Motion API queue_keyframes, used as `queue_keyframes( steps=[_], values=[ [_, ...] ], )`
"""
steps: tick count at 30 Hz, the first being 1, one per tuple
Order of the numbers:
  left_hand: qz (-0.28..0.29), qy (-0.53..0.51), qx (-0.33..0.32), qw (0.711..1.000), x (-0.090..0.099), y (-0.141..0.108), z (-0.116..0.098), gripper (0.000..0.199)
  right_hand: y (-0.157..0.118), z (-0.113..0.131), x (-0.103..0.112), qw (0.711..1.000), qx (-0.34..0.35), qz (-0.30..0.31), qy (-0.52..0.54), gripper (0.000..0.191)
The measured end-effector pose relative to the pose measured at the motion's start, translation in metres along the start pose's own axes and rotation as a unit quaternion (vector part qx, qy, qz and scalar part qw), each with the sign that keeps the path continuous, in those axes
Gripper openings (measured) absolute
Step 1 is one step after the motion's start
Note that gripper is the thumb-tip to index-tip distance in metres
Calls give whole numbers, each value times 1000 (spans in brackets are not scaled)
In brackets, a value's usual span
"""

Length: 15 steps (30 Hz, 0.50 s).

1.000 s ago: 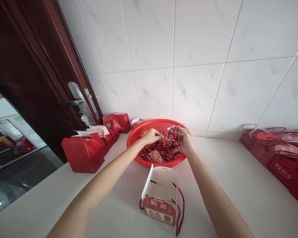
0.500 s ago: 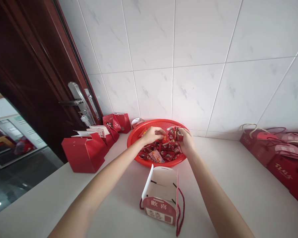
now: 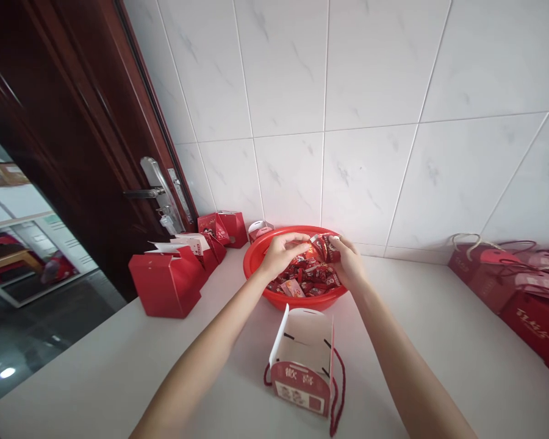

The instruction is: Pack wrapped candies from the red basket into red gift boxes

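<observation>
Head view. Gripping dark red packets [image 3: 333,250] with the right hand [image 3: 351,262], over the far right part of a red basket [image 3: 311,303]. Reaching over the basket from the left with the left hand [image 3: 280,255], curving thumb and fingers beside red wrapping; impossible to tell whether gripping. Showing inside the basket: a heap of small wrapped packets [image 3: 318,275], including one pale pink packet [image 3: 293,288] on the near side. Showing on the white counter [image 3: 466,353], near centre: one open carton [image 3: 297,350], upright, with dark red cord [image 3: 344,375] on its right. Showing at left: red paper boxes [image 3: 158,286], beside a dark door [image 3: 73,91]. Showing at right: red bags [image 3: 526,326]. Showing at far side: a white tiled wall [image 3: 370,171].
</observation>
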<state>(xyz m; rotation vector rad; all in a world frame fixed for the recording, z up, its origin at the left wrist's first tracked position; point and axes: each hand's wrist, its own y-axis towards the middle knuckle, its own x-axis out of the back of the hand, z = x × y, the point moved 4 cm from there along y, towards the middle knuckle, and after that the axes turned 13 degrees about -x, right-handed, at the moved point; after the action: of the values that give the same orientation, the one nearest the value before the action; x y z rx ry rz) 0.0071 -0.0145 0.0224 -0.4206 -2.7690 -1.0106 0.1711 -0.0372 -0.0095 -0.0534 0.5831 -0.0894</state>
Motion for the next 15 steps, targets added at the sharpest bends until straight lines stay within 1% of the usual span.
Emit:
queue_keyframes(
  steps=[2, 3, 4, 5, 6, 8, 10, 11, 12, 13, 15],
  values=[
    [-12, -11, 13, 1000, 5, -10, -10, 32, -11, 12, -8, 1000, -3, 19, -5, 21],
    [-9, -13, 20, 1000, 8, -15, -16, 34, -17, 19, -12, 1000, 0, 26, -8, 20],
    [2, -14, 27, 1000, 11, -20, -23, 35, -24, 27, -16, 999, 6, 31, -10, 19],
    [25, -15, 32, 999, 13, -26, -32, 35, -32, 35, -20, 999, 17, 38, -18, 19],
    [59, -16, 36, 997, 14, -31, -41, 34, -39, 42, -23, 998, 31, 46, -29, 18],
    [154, -12, 40, 987, 13, -41, -59, 29, -53, 55, -28, 995, 53, 62, -53, 19],
    [245, 22, 25, 969, 10, -49, -75, 23, -64, 63, -32, 992, 63, 79, -79, 19],
    [271, 51, 12, 961, 9, -52, -80, 20, -68, 65, -33, 990, 64, 87, -93, 19],
    [279, 79, -3, 957, 8, -53, -84, 19, -71, 66, -35, 988, 64, 94, -108, 19],
    [270, 103, -17, 957, 8, -53, -87, 19, -75, 66, -36, 985, 62, 102, -123, 21],
    [209, 113, -43, 970, 9, -51, -89, 20, -80, 65, -39, 980, 54, 116, -150, 25]
  ],
)
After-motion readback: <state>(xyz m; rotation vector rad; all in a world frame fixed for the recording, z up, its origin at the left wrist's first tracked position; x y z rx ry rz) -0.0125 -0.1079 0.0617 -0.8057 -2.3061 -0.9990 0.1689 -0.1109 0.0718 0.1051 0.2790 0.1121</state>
